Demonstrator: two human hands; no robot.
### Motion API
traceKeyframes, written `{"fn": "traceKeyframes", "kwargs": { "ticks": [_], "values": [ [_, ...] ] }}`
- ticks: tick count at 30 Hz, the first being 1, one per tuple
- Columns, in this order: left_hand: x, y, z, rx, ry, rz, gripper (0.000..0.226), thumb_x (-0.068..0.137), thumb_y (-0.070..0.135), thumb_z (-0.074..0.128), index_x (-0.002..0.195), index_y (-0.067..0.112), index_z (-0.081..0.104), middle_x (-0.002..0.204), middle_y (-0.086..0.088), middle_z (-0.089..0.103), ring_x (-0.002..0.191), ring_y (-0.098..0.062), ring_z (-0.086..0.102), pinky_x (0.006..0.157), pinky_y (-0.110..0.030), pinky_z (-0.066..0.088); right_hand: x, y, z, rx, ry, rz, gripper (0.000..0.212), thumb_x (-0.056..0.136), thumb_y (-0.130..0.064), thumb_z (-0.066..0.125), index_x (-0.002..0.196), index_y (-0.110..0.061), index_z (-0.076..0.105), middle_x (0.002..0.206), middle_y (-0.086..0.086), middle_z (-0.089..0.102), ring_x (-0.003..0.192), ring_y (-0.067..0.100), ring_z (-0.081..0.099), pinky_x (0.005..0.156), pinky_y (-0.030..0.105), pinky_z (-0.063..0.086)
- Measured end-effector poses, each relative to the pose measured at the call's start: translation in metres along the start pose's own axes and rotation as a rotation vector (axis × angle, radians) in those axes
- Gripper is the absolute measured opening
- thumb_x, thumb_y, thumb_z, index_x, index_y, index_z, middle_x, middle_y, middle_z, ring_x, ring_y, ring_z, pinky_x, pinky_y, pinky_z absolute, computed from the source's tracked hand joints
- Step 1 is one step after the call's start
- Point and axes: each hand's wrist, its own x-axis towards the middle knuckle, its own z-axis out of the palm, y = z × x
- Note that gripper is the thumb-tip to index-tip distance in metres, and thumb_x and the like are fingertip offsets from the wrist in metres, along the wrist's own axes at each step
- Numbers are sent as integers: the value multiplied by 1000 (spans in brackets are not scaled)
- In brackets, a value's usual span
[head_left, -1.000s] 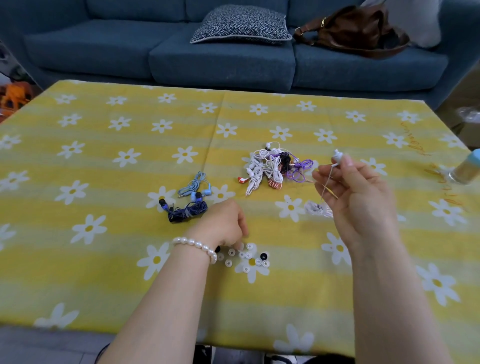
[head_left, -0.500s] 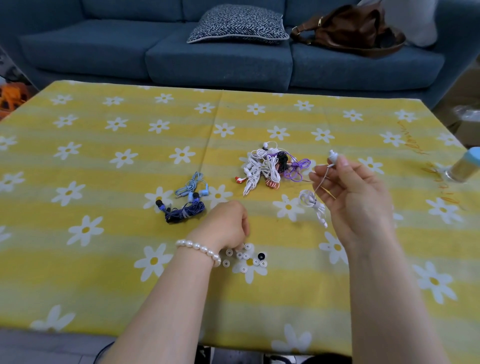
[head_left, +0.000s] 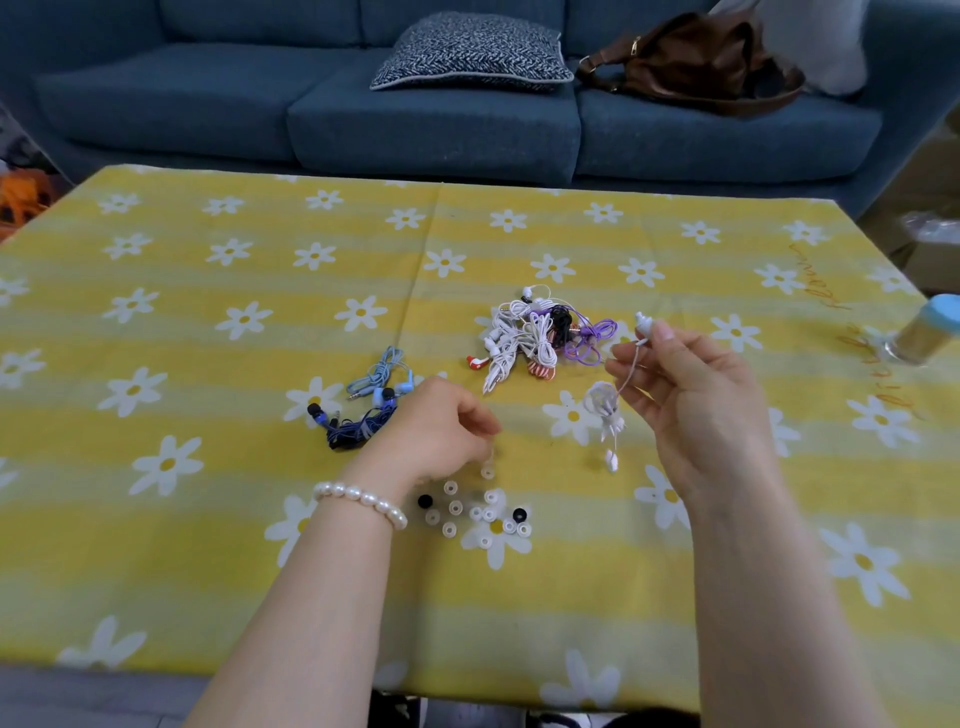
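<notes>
Blue sofa (head_left: 431, 130), patterned cushion (head_left: 470, 52), brown bag (head_left: 696, 62), blue-capped bottle (head_left: 924, 332)

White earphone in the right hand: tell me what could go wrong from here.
The white earphone is held only near its bud by the right hand; its bundled cord dangles and could snag the tangled pile. The loose ear tips lie right by the left hand, so a brush might scatter them.

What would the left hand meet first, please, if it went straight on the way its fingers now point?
Most likely the white ear tip just beyond the curled fingers of the left hand, and then the tablecloth under it. Blur there leaves the gap unclear.
</notes>
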Motion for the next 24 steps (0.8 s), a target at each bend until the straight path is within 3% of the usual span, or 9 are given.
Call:
{"fn": "traceKeyframes", "kwargs": {
  "ticks": [2, 5, 8, 12, 17, 24],
  "values": [
    [-3, 8, 1, -306, 12, 22, 25, 71, -8, 70, 78, 17, 69, 81, 0, 70, 78, -13, 66, 75, -22, 55, 0, 2, 0, -61, -43, 4, 17, 91, -15, 53, 76, -12, 61, 60, -1, 67, 60, 14, 64, 67, 28, 51],
    [-9, 27, 3, -948, -29, 35, 21, 74, -18, 58, 78, 1, 67, 69, -8, 69, 63, -14, 65, 65, -20, 56, -3, 4, 5, -157, -178, 27, 15, 88, -13, 54, 77, -12, 64, 58, -1, 67, 57, 13, 63, 66, 25, 50],
    [-13, 37, 6, -1263, -68, 40, 20, 73, -17, 54, 74, -3, 68, 67, -8, 70, 59, -13, 67, 61, -19, 56, -7, 6, 8, -208, -306, 33, 11, 79, -20, 59, 80, -11, 65, 62, 1, 68, 61, 13, 64, 66, 22, 49],
    [-16, 43, 10, -1373, -38, 69, 16, 59, -8, 60, 69, -2, 70, 67, -9, 70, 59, -14, 67, 59, -17, 55, -10, 5, 9, -204, -361, 3, 21, 67, -26, 63, 81, -10, 66, 67, 4, 69, 64, 15, 63, 71, 26, 49],
    [-16, 46, 15, -1397, 10, 96, 15, 58, -6, 60, 67, -1, 71, 67, -10, 70, 58, -14, 67, 60, -18, 55, -10, 5, 9, -144, -395, -26, 5, 71, -17, 69, 74, -13, 69, 66, 7, 67, 62, 16, 62, 65, 27, 50],
    [-20, 49, 18, -1371, -9, 127, 14, 59, -1, 61, 64, 5, 73, 67, -7, 69, 60, -13, 66, 64, -18, 55, -8, 5, 8, -143, -354, -58, 7, 68, -18, 66, 68, -15, 72, 62, 4, 65, 60, 17, 59, 68, 30, 44]
  ]
}}
